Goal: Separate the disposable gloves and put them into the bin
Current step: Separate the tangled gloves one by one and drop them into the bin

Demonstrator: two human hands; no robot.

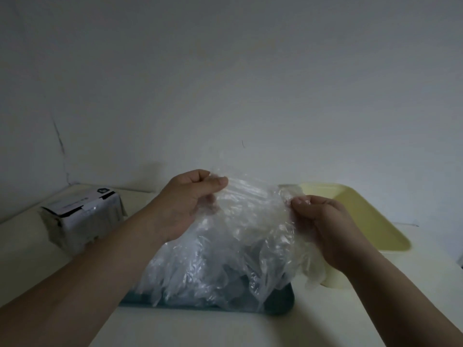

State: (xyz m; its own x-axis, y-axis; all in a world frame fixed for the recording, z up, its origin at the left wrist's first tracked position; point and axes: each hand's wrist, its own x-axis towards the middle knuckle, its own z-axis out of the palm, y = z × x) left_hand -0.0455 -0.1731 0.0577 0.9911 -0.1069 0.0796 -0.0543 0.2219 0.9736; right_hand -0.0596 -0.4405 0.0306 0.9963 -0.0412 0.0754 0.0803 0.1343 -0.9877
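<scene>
Up close, the fingers [218, 184] of the left hand [185, 204] are curled, thumb pressed to forefinger, pinching one edge of a thin clear layer of gloves [250, 209]. The right hand [325, 226] pinches the opposite edge with bent fingertips [300, 202], so the film stretches between the two hands in the air above a dark tray [280, 301]. Beneath it a crumpled heap [200, 271] of the same glossy, wrinkled, see-through plastic fills the tray. Separation looks barely under way: the layers in hand seem not yet parted, and the pale yellow bin [390, 236], shallow and round-cornered, just right of the tray, shows a bare floor where visible, so most of the job appears left. A white cardboard box [82, 216] stands on the pale surface [200, 329] further left.
</scene>
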